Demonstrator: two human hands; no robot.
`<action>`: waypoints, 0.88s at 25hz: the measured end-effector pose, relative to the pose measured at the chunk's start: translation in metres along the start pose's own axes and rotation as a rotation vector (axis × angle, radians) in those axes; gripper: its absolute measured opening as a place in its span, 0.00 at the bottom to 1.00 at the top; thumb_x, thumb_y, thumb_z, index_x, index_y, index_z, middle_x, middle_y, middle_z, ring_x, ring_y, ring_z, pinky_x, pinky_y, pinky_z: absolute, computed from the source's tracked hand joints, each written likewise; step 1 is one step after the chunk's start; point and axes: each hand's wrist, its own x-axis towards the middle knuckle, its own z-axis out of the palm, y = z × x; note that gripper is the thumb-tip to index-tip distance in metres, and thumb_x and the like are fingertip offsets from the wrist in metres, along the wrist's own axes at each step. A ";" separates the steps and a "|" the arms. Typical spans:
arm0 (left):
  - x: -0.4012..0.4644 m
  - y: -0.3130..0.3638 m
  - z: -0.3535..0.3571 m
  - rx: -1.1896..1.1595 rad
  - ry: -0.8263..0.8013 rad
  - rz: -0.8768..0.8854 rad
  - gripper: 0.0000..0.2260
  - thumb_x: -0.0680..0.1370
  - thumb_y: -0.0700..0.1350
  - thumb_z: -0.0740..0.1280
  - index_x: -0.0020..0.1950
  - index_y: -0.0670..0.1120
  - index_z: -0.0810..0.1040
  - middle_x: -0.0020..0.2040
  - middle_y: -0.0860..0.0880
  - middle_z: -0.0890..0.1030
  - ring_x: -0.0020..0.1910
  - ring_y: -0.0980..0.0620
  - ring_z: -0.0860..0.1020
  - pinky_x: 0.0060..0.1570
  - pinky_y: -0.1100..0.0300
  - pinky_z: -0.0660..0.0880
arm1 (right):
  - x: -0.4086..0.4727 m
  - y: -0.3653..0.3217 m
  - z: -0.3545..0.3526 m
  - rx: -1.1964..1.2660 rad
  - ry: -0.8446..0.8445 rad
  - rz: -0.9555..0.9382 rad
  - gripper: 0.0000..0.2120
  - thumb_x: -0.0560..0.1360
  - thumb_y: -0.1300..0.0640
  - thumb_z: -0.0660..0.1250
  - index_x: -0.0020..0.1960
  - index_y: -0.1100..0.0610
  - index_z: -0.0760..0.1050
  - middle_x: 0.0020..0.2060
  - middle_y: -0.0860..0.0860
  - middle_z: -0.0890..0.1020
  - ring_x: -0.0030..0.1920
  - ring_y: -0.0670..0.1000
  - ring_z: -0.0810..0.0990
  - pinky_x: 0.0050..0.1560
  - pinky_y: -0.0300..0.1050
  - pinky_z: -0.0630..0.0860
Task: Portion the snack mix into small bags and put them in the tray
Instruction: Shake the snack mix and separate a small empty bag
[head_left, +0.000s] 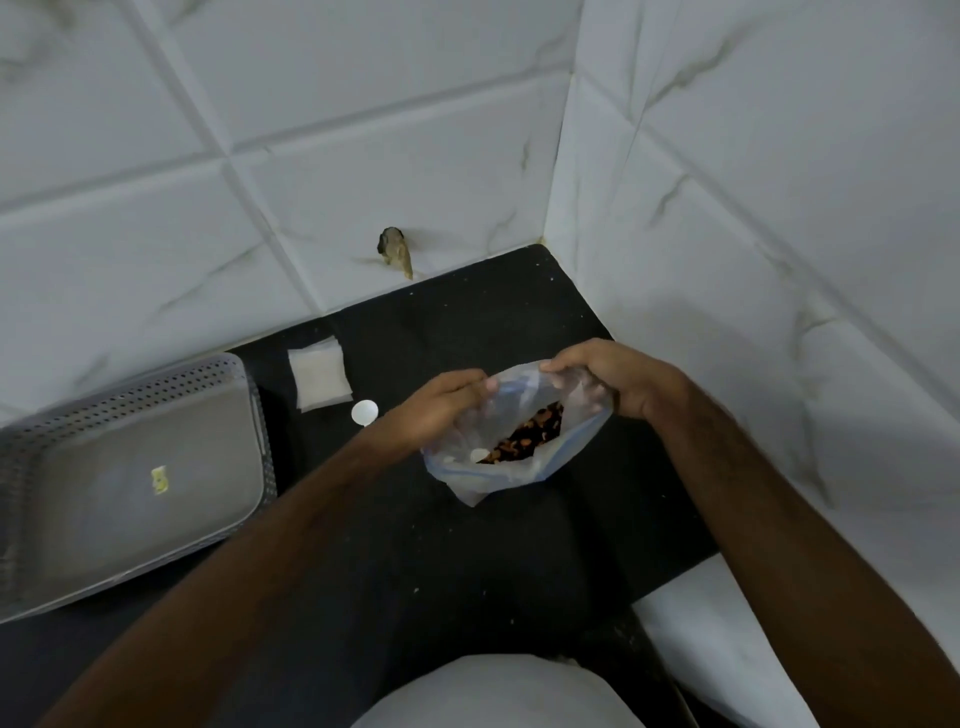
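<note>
A large clear zip bag (488, 467) with a blue seal strip holds brown snack mix (530, 436) and stands on the black counter (467, 561). My left hand (441, 405) pinches the left side of its mouth. My right hand (618, 379) grips the far right side of the rim, and the mouth is spread wide. A stack of small empty clear bags (318, 378) lies flat to the left of the big bag. A grey perforated tray (130, 483) sits at the far left with only a small yellow sticker inside.
A small white round scoop (364, 413) lies on the counter between the small bags and my left wrist. White marble-look tiled walls (363, 156) close the counter at the back and right. A hole with a brown stain (395, 249) marks the back wall.
</note>
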 end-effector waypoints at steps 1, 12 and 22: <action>-0.004 0.001 0.001 -0.144 -0.059 -0.115 0.13 0.84 0.54 0.60 0.50 0.52 0.82 0.46 0.52 0.85 0.48 0.53 0.83 0.51 0.57 0.78 | 0.004 0.001 0.002 0.067 -0.045 0.006 0.10 0.70 0.52 0.73 0.41 0.59 0.80 0.33 0.54 0.74 0.30 0.50 0.70 0.34 0.44 0.68; 0.010 -0.003 0.024 0.622 0.186 0.107 0.12 0.83 0.51 0.64 0.59 0.45 0.67 0.48 0.49 0.77 0.41 0.51 0.80 0.39 0.55 0.75 | 0.030 -0.002 0.030 0.098 -0.120 0.003 0.19 0.76 0.42 0.70 0.50 0.60 0.82 0.38 0.55 0.79 0.30 0.50 0.71 0.27 0.41 0.65; 0.001 0.001 0.040 -0.837 0.254 -0.406 0.21 0.87 0.50 0.56 0.35 0.48 0.72 0.22 0.55 0.67 0.17 0.60 0.64 0.16 0.68 0.61 | 0.015 0.025 0.069 -0.578 0.446 -0.299 0.10 0.81 0.45 0.63 0.55 0.51 0.73 0.48 0.47 0.75 0.46 0.46 0.78 0.46 0.41 0.76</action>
